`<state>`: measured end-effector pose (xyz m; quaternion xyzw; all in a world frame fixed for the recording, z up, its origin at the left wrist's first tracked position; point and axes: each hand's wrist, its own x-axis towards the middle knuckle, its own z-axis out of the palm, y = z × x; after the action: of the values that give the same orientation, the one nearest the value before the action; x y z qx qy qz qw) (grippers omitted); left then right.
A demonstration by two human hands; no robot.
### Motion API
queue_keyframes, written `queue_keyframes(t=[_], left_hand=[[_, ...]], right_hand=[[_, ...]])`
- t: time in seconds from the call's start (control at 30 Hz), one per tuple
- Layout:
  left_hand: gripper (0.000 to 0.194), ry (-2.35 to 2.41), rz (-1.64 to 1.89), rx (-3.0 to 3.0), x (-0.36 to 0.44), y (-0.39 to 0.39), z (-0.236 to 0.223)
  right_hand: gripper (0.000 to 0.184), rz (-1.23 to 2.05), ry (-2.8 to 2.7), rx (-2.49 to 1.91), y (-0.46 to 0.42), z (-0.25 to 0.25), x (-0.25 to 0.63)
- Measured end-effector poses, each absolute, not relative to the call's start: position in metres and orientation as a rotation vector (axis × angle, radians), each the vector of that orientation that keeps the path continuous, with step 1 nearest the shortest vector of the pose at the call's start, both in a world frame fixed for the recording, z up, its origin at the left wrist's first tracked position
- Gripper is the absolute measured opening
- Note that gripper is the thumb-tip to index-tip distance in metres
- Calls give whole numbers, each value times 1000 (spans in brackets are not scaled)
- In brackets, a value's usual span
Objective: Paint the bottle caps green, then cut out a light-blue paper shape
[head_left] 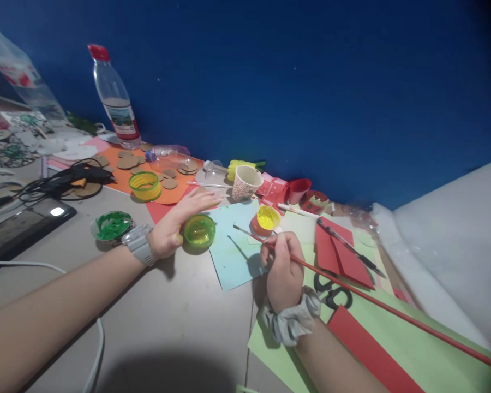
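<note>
My right hand (pixel 285 267) is closed around a long red-handled paintbrush (pixel 364 296), its tip pointing left above a light blue sheet of paper (pixel 235 270). Just beyond that hand stands a small cup of yellow paint (pixel 267 217). My left hand (pixel 184 218) has its fingers stretched out, the thumb beside a green and yellow transparent cup (pixel 199 231) at the sheet's left edge; whether they touch is unclear. Left of my wrist is a dish of green paint (pixel 112 226). A yellow ring-shaped piece with a green rim (pixel 145 186) rests farther back on orange paper (pixel 120 177).
Behind the blue sheet are a patterned paper cup (pixel 246 183) and a clear plastic bottle (pixel 169 155) on its side. A red-capped bottle (pixel 117 103) stands near the blue wall (pixel 270 82). Black scissors (pixel 334 292), a pen (pixel 352 248) and red paper (pixel 372 349) lie right; cables (pixel 65 180) lie left.
</note>
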<state>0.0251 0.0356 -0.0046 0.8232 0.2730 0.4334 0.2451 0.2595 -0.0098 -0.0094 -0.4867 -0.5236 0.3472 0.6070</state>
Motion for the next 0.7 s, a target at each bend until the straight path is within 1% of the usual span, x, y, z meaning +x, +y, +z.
queue_keyframes(t=[0.13,0.2,0.33,0.43,0.5,0.6,0.7], left_hand=[[103,729,1248,2245,25,38,-8],[105,740,1224,2260,24,39,-9],[103,728,1109,2406,25,35,-4],[97,678,933,2612,27,30,0],[97,665,836,2678,29,29,0],[100,738,786,2657,28,31,-2],[98,877,752,2565,25,32,-4]], right_hand=[[27,806,-1238,-1118,-11,-9,259],[27,802,-1248,-1107,-12,-8,259],[27,808,-1246,-1093,-12,-8,258],[27,817,-1227,-1089,-11,-9,258],[27,820,-1219,-1097,-11,-10,258],[28,814,-1234,-1110,-11,-10,258],[29,826,-1250,-1116,-12,-8,259]])
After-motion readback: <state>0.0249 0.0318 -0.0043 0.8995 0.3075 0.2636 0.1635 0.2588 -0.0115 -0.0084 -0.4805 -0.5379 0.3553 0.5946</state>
